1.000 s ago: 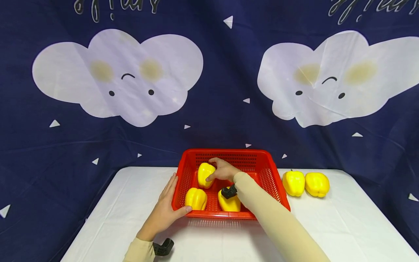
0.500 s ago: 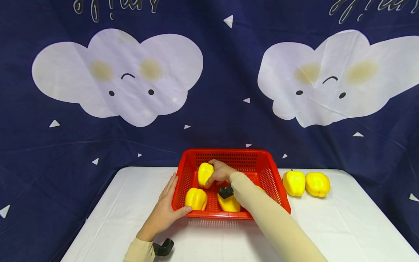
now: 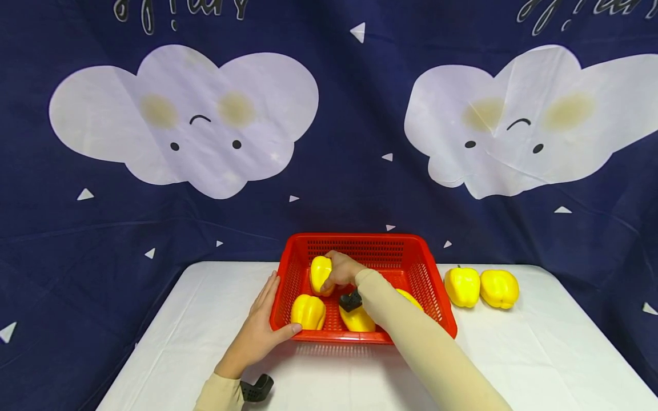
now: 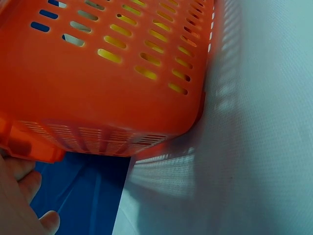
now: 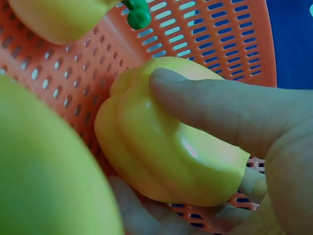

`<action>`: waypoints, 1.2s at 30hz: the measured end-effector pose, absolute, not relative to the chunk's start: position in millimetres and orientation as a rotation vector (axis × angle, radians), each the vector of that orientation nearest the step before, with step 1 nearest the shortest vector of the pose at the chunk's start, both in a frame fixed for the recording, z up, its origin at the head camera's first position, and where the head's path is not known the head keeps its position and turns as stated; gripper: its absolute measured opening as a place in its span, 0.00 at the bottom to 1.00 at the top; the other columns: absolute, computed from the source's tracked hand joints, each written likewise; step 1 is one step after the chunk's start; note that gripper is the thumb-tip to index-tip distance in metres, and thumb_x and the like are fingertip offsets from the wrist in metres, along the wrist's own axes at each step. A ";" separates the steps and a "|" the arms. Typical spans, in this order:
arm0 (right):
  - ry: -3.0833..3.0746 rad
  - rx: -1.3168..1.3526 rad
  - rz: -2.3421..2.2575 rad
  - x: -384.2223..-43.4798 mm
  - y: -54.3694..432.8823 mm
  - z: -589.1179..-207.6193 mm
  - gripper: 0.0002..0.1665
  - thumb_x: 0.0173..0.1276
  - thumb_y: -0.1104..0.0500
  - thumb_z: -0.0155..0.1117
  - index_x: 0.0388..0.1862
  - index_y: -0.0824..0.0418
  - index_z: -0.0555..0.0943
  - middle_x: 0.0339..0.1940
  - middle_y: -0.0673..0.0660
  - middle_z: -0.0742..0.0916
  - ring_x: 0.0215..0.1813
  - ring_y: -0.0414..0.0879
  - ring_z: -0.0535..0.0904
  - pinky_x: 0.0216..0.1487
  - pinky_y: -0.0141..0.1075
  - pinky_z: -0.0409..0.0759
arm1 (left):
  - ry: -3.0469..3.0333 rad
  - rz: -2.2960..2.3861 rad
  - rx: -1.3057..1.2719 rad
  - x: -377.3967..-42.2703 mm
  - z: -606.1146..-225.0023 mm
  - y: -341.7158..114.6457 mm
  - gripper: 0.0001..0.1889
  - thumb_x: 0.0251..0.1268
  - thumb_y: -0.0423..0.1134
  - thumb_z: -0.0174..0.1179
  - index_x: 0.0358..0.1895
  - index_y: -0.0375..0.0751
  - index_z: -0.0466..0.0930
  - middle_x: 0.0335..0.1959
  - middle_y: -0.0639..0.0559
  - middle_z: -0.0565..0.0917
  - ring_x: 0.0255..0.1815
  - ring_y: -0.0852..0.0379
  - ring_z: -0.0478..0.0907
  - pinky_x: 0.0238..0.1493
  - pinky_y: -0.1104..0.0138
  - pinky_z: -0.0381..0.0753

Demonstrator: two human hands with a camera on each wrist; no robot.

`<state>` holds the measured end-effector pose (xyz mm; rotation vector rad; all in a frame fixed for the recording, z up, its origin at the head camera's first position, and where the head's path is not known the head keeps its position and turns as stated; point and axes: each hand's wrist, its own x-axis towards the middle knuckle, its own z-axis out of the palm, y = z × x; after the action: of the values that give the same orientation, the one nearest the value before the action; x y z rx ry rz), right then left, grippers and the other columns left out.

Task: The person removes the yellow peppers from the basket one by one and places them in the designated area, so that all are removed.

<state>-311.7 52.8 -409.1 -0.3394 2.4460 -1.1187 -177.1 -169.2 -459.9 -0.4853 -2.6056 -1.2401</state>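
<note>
Head view, right hand (image 3: 343, 271) gripping yellow pepper (image 3: 319, 274), lengthwise up frame

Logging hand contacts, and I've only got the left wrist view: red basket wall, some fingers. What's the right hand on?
Observer: The right hand grips a yellow pepper inside the red basket.
Operator: Any other peppers in there?
Observer: Yes, the head view shows three more peppers in the basket.
Operator: Any outside it?
Observer: Two peppers sit side by side on the table, right of the basket.
</note>
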 end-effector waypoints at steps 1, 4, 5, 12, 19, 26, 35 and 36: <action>2.441 -0.337 -1.116 -311.9 53.0 -409.4 0.54 0.47 0.70 0.82 0.73 0.65 0.64 0.46 0.59 0.81 0.40 0.49 0.79 0.40 0.39 0.83 | -2.605 -1.238 -0.485 -177.2 -459.9 -169.4 0.56 0.57 0.57 0.71 0.82 0.41 0.46 0.83 0.49 0.45 0.81 0.41 0.46 0.71 0.33 0.53; 2.436 -0.342 -1.100 -312.4 53.7 -410.3 0.55 0.46 0.70 0.82 0.73 0.64 0.64 0.45 0.58 0.82 0.41 0.49 0.79 0.45 0.39 0.82 | -2.604 -1.244 -0.485 -176.9 -459.5 -169.4 0.56 0.57 0.57 0.71 0.82 0.41 0.46 0.83 0.49 0.45 0.81 0.41 0.46 0.71 0.33 0.52; 2.437 -0.347 -1.095 -312.5 53.8 -410.6 0.55 0.46 0.70 0.82 0.72 0.64 0.64 0.45 0.57 0.82 0.42 0.49 0.79 0.47 0.39 0.82 | -2.604 -1.248 -0.486 -176.7 -459.3 -169.2 0.56 0.57 0.56 0.71 0.82 0.41 0.46 0.83 0.49 0.45 0.81 0.41 0.45 0.71 0.33 0.52; 2.463 -0.380 -1.055 -313.9 53.3 -412.8 0.59 0.43 0.70 0.84 0.73 0.65 0.63 0.47 0.58 0.82 0.46 0.49 0.78 0.55 0.40 0.79 | -2.598 -1.258 -0.491 -176.1 -459.1 -168.3 0.56 0.57 0.56 0.71 0.82 0.40 0.47 0.83 0.49 0.45 0.81 0.41 0.45 0.71 0.34 0.52; 2.502 -0.378 -1.007 -313.2 51.7 -414.8 0.62 0.42 0.69 0.85 0.75 0.64 0.61 0.52 0.59 0.81 0.50 0.50 0.77 0.59 0.43 0.78 | -2.605 -1.256 -0.486 -176.4 -459.0 -168.6 0.56 0.57 0.56 0.71 0.82 0.41 0.46 0.83 0.49 0.44 0.81 0.40 0.46 0.70 0.33 0.53; 2.537 -0.405 -1.044 -312.5 53.8 -412.2 0.59 0.42 0.65 0.84 0.74 0.64 0.63 0.47 0.57 0.82 0.45 0.49 0.78 0.52 0.40 0.80 | -2.615 -1.267 -0.472 -176.2 -457.8 -168.0 0.56 0.57 0.57 0.71 0.82 0.42 0.46 0.83 0.50 0.44 0.81 0.40 0.46 0.70 0.33 0.53; 2.468 -0.406 -1.203 -306.7 61.1 -399.0 0.57 0.43 0.63 0.84 0.72 0.63 0.65 0.49 0.56 0.81 0.46 0.50 0.78 0.53 0.42 0.80 | -2.625 -1.264 -0.464 -175.9 -457.0 -167.7 0.57 0.57 0.57 0.70 0.82 0.42 0.45 0.83 0.50 0.43 0.81 0.40 0.46 0.70 0.33 0.53; 2.461 -0.416 -1.219 -306.4 62.1 -397.9 0.56 0.43 0.63 0.84 0.71 0.63 0.65 0.49 0.56 0.81 0.47 0.51 0.78 0.53 0.42 0.80 | -2.626 -1.264 -0.465 -175.8 -457.0 -167.6 0.57 0.57 0.57 0.70 0.82 0.42 0.45 0.83 0.50 0.43 0.81 0.40 0.46 0.70 0.33 0.53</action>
<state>-306.4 62.1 -397.9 -0.4158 2.4614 -1.2186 -175.8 -167.6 -457.0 -0.4653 -2.6257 -1.2644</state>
